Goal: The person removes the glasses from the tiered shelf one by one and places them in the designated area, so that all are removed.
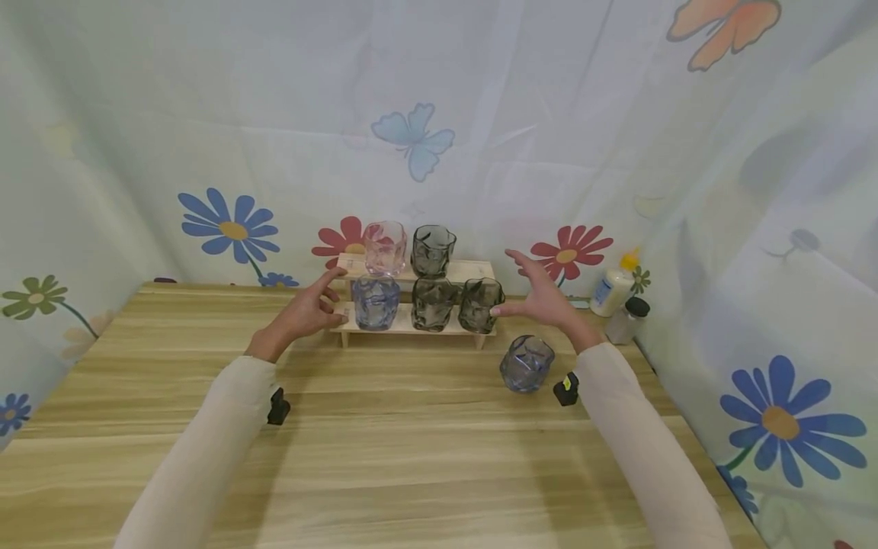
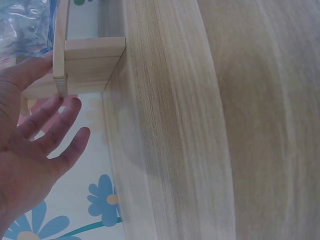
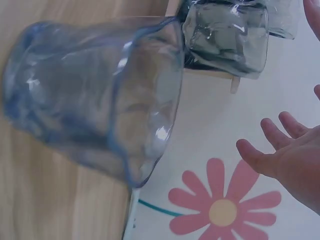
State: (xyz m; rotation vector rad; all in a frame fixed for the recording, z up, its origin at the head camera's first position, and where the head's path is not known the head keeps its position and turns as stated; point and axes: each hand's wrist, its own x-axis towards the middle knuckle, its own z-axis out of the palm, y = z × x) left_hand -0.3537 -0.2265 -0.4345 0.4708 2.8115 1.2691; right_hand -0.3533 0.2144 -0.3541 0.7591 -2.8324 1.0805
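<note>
A two-tier wooden rack (image 1: 405, 329) stands on the table, holding several wavy glass cups. On its upper shelf are a pink cup (image 1: 385, 248) and a dark grey cup (image 1: 433, 250). Below them sit a blue cup (image 1: 376, 303), a grey cup (image 1: 432, 304) and another grey cup (image 1: 478, 306). My left hand (image 1: 306, 309) touches the rack's left end, thumb by the lower shelf and index finger by the upper one. At the right end, my right hand (image 1: 545, 297) is spread, its thumb close to the rightmost grey cup. A blue-tinted cup (image 3: 95, 95) stands on the table, below that hand.
A lotion bottle with a yellow cap (image 1: 613, 287) and a black-capped jar (image 1: 627, 320) stand at the table's right back edge. Behind the rack hangs a flowered curtain (image 1: 295, 152). Wood-grain tabletop (image 1: 411, 457) stretches in front of the rack.
</note>
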